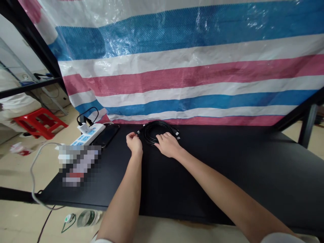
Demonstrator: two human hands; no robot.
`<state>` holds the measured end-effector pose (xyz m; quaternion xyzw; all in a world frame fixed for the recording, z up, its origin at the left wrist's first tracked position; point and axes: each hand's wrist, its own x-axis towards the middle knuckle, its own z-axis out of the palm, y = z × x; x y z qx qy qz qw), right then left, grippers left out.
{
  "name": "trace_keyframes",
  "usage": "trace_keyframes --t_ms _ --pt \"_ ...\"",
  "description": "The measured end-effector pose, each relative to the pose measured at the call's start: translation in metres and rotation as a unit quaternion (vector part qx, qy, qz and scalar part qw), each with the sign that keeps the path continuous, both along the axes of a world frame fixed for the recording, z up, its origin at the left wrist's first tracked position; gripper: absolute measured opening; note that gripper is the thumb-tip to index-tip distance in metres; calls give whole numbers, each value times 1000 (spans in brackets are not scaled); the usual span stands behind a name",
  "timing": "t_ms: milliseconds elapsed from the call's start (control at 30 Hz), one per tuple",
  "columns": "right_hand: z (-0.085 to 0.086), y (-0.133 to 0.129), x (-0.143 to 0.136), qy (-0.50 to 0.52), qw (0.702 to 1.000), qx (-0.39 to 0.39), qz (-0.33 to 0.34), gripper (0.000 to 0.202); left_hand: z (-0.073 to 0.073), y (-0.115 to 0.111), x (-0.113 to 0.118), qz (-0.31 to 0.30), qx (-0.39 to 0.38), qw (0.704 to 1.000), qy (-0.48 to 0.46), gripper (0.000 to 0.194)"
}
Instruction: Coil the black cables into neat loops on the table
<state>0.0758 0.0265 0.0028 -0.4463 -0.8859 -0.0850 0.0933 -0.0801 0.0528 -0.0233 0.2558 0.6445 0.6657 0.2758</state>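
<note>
A coiled black cable point(149, 134) lies on the black table point(202, 182) near its back edge, with silvery-white connector ends showing at both sides of the coil. My right hand point(167, 144) rests over the coil's right front part, its fingers curled round the cable loops. Just left of the coil is my left hand point(134, 142), its fingers pinched together beside a connector end point(138, 132); what they hold, if anything, is too small to tell.
A white power strip point(88, 134) with plugs and a dark phone point(106, 135) lie at the table's left. A blurred item point(81, 167) is in front of them. Striped sheeting point(189, 74) hangs behind. Beyond the left edge are a red stool point(40, 121) and a seated person.
</note>
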Motion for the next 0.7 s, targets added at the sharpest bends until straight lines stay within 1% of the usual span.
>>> trace_keyframes --t_ms 133,267,367,500,633,700 --pt "5 3 11 -33 999 -18 0 35 11 -4 5 18 -11 999 -48 15" --pt "2 -5 35 -28 1000 -1 3 33 17 -7 6 16 -16 997 -68 16" --pt "-4 -16 63 -15 1000 14 2 31 15 -7 4 -5 -18 999 -44 15" --pt "-10 -26 108 1 999 28 -24 30 7 -4 2 -29 -18 999 3 13" --pt "-17 -22 151 12 997 49 -66 28 3 -3 3 -24 -25 999 37 12" --pt "-23 -14 167 40 989 69 -121 28 3 -4 4 -15 -29 999 40 12"
